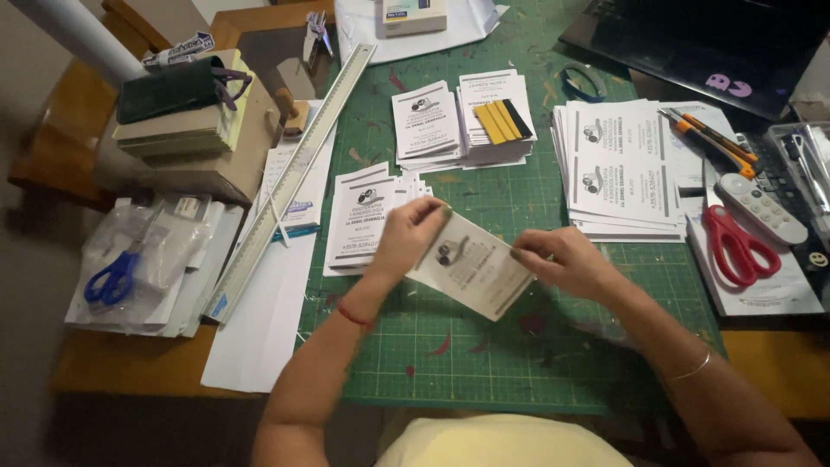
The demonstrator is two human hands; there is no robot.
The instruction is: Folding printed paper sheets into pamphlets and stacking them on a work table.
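- The printed card [471, 266] is held tilted above the green cutting mat [484, 363], both ends pinched.
- Left hand [406, 235] is closed on its upper-left corner; right hand [558, 259] is closed on its right edge.
- A light, even pinch looks best to avoid creasing.
- Card stacks [618, 169] and red scissors [735, 246] crowd the right; the mat's near part offers room.

Wooden table [130, 367] under green cutting mat [484, 363], metal ruler [290, 177], white paper sheet [259, 329].
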